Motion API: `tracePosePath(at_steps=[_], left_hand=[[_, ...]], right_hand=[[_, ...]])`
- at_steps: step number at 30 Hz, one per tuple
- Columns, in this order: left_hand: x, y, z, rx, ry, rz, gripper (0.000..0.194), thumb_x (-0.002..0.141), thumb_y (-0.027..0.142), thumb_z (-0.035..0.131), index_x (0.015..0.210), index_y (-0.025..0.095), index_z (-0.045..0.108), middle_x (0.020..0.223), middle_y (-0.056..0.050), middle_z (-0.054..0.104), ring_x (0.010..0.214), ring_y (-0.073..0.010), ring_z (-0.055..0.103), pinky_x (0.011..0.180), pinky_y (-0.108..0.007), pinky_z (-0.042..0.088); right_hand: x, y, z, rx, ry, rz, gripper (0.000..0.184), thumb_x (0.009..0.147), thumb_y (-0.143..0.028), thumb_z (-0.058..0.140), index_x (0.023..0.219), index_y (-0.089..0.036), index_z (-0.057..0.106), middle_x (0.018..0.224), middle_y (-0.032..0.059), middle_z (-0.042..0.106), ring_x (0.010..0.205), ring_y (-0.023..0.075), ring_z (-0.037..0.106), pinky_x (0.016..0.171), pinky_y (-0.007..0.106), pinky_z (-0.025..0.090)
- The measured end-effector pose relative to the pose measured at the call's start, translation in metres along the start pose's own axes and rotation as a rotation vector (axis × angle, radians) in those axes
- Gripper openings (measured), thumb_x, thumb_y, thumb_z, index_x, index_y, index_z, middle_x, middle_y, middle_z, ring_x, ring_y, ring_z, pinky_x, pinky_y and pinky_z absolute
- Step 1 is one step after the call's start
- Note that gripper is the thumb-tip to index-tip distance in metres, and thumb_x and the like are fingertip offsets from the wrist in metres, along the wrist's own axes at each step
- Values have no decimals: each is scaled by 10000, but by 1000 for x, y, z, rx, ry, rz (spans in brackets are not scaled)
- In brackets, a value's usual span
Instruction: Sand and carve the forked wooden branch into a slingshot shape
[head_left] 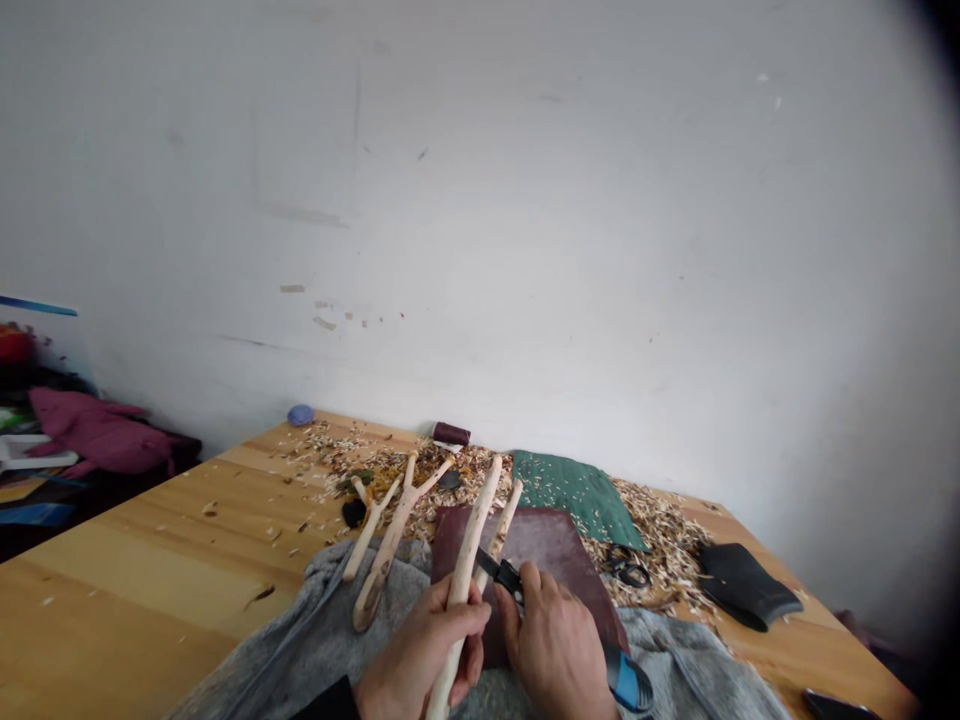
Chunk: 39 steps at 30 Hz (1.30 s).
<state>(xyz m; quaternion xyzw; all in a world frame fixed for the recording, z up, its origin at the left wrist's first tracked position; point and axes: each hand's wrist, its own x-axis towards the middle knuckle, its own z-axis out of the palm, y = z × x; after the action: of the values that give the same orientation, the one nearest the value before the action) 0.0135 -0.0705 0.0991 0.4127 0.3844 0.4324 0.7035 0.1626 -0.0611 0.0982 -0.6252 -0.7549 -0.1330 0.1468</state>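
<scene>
My left hand (424, 650) is wrapped round a pale forked wooden stick (469, 540) whose two prongs point away from me. My right hand (551, 645) grips a knife with a black and blue handle (626, 680). Its dark blade (491, 567) rests against the stick just above my left thumb. Both hands hover over a maroon sheet (555, 545) and a grey cloth (315, 620) at the near table edge.
Two other carved forked sticks (386, 545) lie left of my hands. Wood shavings (660, 540) cover the far table, around a green mat (577, 490), scissors (628, 570), a thread spool (451, 434) and a black pouch (746, 585). Clothes (97, 435) are piled at left.
</scene>
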Motion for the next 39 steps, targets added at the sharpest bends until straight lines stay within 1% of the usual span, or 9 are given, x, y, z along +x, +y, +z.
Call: tracePosePath(at_steps=[4, 8, 13, 17, 19, 23, 31, 36, 39], left_hand=[[3, -3, -2, 15, -21, 29, 409, 696, 548, 680, 761, 235, 425, 392, 113, 434, 271, -44, 256, 293, -168, 188], [3, -3, -3, -45, -53, -22, 492, 670, 624, 692, 698, 235, 393, 425, 121, 396, 291, -32, 232, 293, -168, 189], [1, 1, -4, -97, -23, -25, 511, 641, 619, 726, 714, 227, 406, 482, 114, 423, 306, -26, 251, 301, -167, 188], [3, 0, -4, -89, 19, 0, 506, 615, 601, 747, 729, 222, 434, 521, 104, 464, 312, -25, 286, 293, -163, 192], [3, -2, -4, -68, 9, 3, 503, 614, 609, 740, 720, 224, 435, 492, 108, 452, 293, -26, 269, 287, -167, 187], [3, -4, -4, -3, -42, -7, 495, 661, 649, 678, 676, 235, 407, 377, 120, 366, 258, -33, 207, 283, -180, 163], [1, -6, -1, 68, -19, 0, 468, 689, 640, 654, 744, 246, 409, 374, 119, 397, 265, -46, 209, 280, -172, 179], [4, -8, -5, 64, -21, 21, 450, 716, 624, 642, 711, 241, 407, 369, 111, 398, 259, -43, 222, 285, -175, 168], [5, -7, -6, 43, -17, 6, 479, 685, 653, 656, 709, 238, 417, 369, 113, 392, 259, -41, 218, 286, -176, 169]], right_hand=[[3, 2, 7, -35, -14, 9, 209, 976, -349, 419, 925, -197, 552, 739, 65, 671, 658, 225, 683, 539, 269, 404], [9, 10, 12, -35, -13, 41, 227, 988, -334, 391, 936, -197, 564, 765, 71, 681, 670, 227, 690, 532, 267, 395], [8, 11, 6, 89, -51, -3, 218, 984, -328, 398, 939, -209, 575, 765, 49, 697, 646, 211, 693, 505, 262, 359], [3, 6, 1, 107, -55, -56, 211, 968, -343, 427, 907, -223, 589, 755, 39, 694, 637, 210, 689, 496, 259, 343], [3, 5, 0, 98, -50, -53, 215, 967, -344, 429, 899, -225, 595, 748, 36, 690, 628, 210, 685, 496, 258, 345], [3, 6, 1, 83, -35, -40, 220, 968, -332, 428, 896, -217, 602, 746, 43, 686, 621, 209, 682, 496, 256, 351], [5, 8, 2, 76, -91, -13, 272, 984, -352, 384, 922, -219, 612, 785, 55, 700, 661, 228, 695, 509, 259, 354], [7, 10, -1, 105, -83, -9, 269, 984, -335, 381, 915, -222, 616, 794, 52, 707, 677, 228, 698, 520, 262, 363], [5, 8, -1, 116, -83, -41, 257, 975, -334, 399, 894, -228, 619, 782, 46, 706, 667, 226, 697, 519, 262, 365]])
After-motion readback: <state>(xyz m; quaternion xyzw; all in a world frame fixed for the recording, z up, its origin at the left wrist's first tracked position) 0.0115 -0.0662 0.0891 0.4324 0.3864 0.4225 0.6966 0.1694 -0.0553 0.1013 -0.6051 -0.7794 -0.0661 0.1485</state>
